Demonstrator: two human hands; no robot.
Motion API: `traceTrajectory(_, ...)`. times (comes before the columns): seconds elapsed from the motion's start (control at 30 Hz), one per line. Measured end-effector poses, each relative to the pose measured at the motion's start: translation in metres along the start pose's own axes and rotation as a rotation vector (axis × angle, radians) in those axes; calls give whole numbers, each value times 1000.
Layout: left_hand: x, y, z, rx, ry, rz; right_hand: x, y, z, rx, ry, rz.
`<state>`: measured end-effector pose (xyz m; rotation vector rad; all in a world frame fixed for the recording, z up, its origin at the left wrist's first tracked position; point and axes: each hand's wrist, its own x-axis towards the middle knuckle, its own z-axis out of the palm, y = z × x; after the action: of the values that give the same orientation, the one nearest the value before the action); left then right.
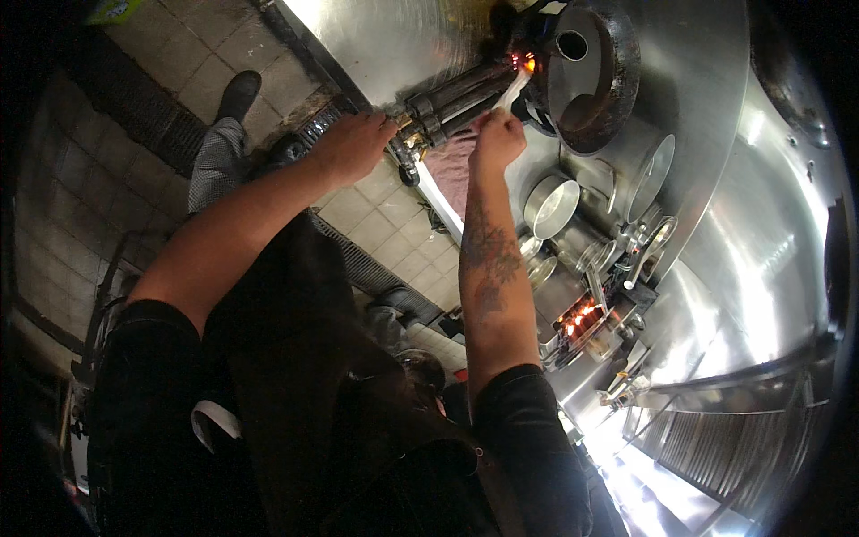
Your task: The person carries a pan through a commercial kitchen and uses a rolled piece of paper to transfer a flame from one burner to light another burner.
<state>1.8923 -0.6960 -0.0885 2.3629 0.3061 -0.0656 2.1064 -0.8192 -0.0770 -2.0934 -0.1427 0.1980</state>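
Note:
My left hand [356, 144] has its fingers curled at the brass gas valve [405, 127] on the near end of a burner; the fingertips are partly hidden. Dark burner pipes [463, 90] run from the valve toward a blackened round metal pan or ring [594, 77], which stands tilted. In my right hand [500, 139] is a whitish twisted strip [513, 90], perhaps paper or cloth. Its far tip meets an orange flame [529, 64] at the burner's far end. Dark soot covers the metal around the flame.
Metal pots [551, 207] crowd the right, near a glowing grill [578, 319]. A reddish cloth [451, 168] lies below the burner pipes. Another person's checked trouser leg [218, 161] and dark shoe [239, 94] are at left. Another person [423, 372] is lower centre.

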Motion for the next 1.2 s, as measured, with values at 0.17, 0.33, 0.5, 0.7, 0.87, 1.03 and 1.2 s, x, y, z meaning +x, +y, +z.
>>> traceTrajectory(0.17,-7,1,6,-125,53,74,26,-11,12,214,36,238)
traceTrajectory(0.33,-10,23,19,-207,-37,80,17,-20,4,238,-21,202)
traceTrajectory(0.5,4,51,44,-21,-38,34,4,-11,-7,346,-22,240)
traceTrajectory(0.7,32,64,53,-36,-125,-129,-14,-10,-13,256,21,262)
traceTrajectory(0.87,35,61,46,-60,-178,-132,-12,-3,-19,263,73,275)
traceTrajectory(1.03,34,57,58,-67,-64,-99,0,-3,-22,295,153,323)
traceTrajectory(1.2,12,44,38,-146,-136,-56,-6,4,-26,10,241,179)
